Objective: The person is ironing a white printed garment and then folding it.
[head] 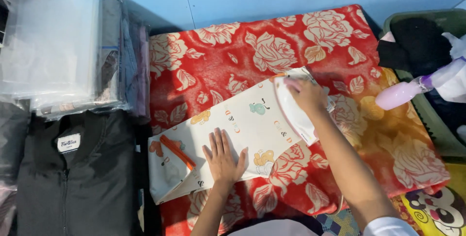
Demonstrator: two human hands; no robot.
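1. On the far left, a stack of clear plastic bags (48,42) is lying over folded clothes, and below it a dark zip jacket (73,177) is lying flat.
2. Just right of the jacket, a cream printed garment (242,119) with small cartoon animals and an orange trim (177,151) is stretching across a red blanket with cream roses (233,56).
3. Near the middle, the left hand (224,160) is lying flat on the garment, fingers spread and palm pressing the cloth down, holding nothing.
4. Further right, the right hand (307,95) is closing over the top of a small white iron (293,112), which is resting on the garment's right end.
5. At the right edge, a pale purple spray bottle (403,92) is lying on its side against a green basket (437,17) holding dark clothes (420,44).
6. Down in the right corner, a yellow cartoon mat (437,211) is peeking out from beneath the blanket.
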